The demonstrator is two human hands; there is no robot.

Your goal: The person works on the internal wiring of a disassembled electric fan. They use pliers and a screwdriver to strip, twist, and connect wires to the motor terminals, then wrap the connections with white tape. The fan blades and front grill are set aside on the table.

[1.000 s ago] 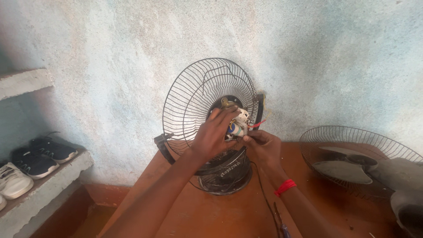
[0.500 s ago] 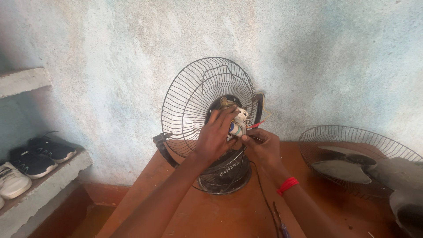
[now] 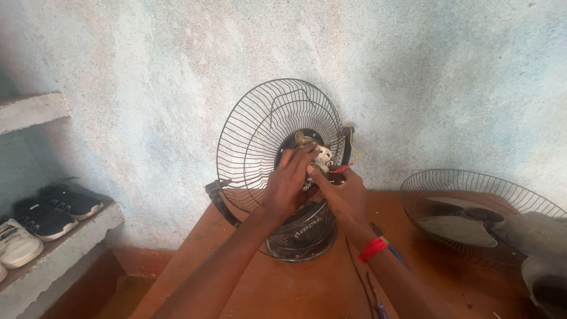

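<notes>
A round black wire fan guard stands upright against the wall on a reddish wooden table. At its centre sits the fan's motor, pale and partly hidden by my fingers. My left hand presses on the motor's front, fingers curled over it. My right hand, with a red band at the wrist, grips the motor's lower right side beside a red wire. Under the hands a dark round fan base rests on the table.
A second wire guard with pale fan blades lies flat on the table at right, next to a grey fan part. Dark cables run along the table. Black and white shoes sit on a concrete shelf at left.
My hands have stayed on the motor, with the fingers shifting slightly. The view has moved a little.
</notes>
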